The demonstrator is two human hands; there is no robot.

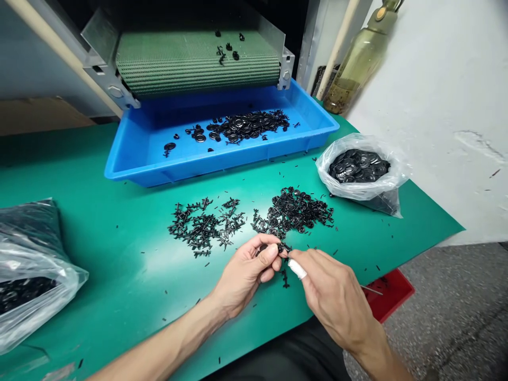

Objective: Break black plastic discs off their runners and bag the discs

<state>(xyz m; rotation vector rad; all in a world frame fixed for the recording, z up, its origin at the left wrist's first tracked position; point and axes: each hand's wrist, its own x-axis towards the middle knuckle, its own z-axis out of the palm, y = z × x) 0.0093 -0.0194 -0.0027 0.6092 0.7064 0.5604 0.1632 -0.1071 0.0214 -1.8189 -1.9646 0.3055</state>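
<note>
My left hand point(254, 262) is closed on a few small black plastic parts point(281, 247), pinched between thumb and fingers above the green table. Close against it, my right hand point(329, 288) has its thumb and forefinger pressed together at the same parts; a white wrap point(297, 268) covers its thumb. What exactly the right fingertips grip is too small to make out. A black branched plastic piece point(285, 278) shows just below the hands. Beyond them are a pile of small round black parts point(299, 209) and, to its left, a pile of black branched pieces point(202, 225).
A blue tray point(226, 166) with black discs and scraps stands under a green conveyor belt point(190, 58). An open plastic bag of black discs point(359, 166) is at the right, another bag point(35, 264) at the left. A bottle point(359, 58) stands behind; a red bin point(391, 296) sits below the table's edge.
</note>
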